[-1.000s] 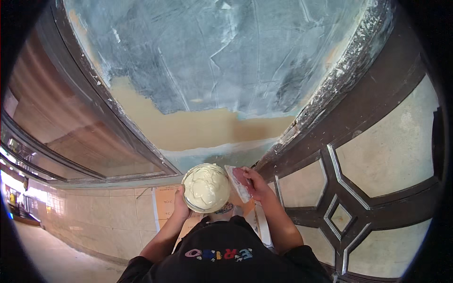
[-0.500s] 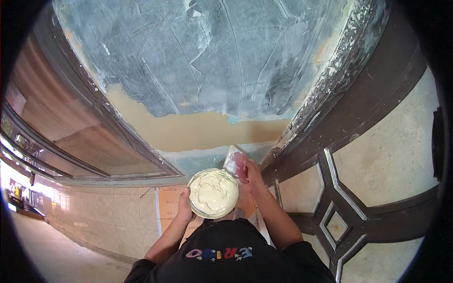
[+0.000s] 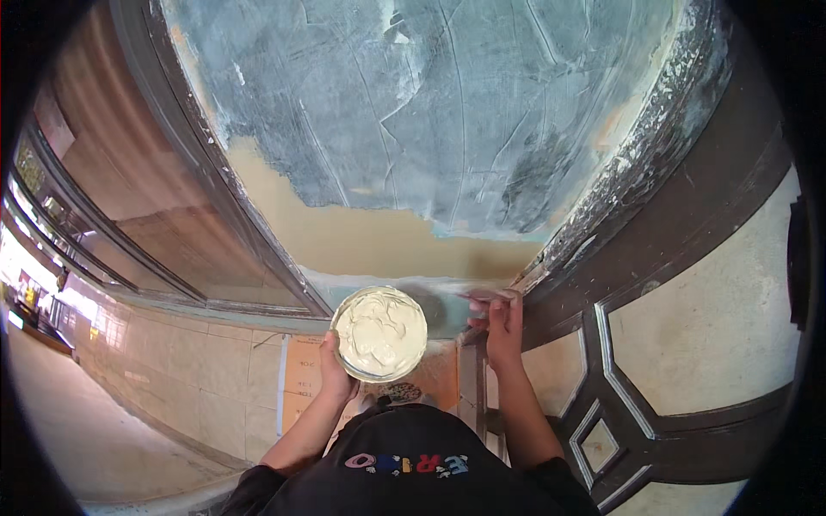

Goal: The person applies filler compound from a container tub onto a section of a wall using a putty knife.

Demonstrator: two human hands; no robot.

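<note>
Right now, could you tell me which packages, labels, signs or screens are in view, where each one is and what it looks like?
Paper sheet: stuck on the tiled wall left of the left hand, orange rectangle with small dark marks.
Round tub: held in the left hand, clear rim, full of cream-coloured paste, no label showing.
Shirt print: on the black top at the bottom edge, a row of multicoloured shapes.
No screens are in view.

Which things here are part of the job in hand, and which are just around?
In use:
left hand holding round bowl of cream putty
right hand pressing flat putty blade to grey-blue patched wall

Just around:
dark wooden panelled door
beige tiled wall
</note>
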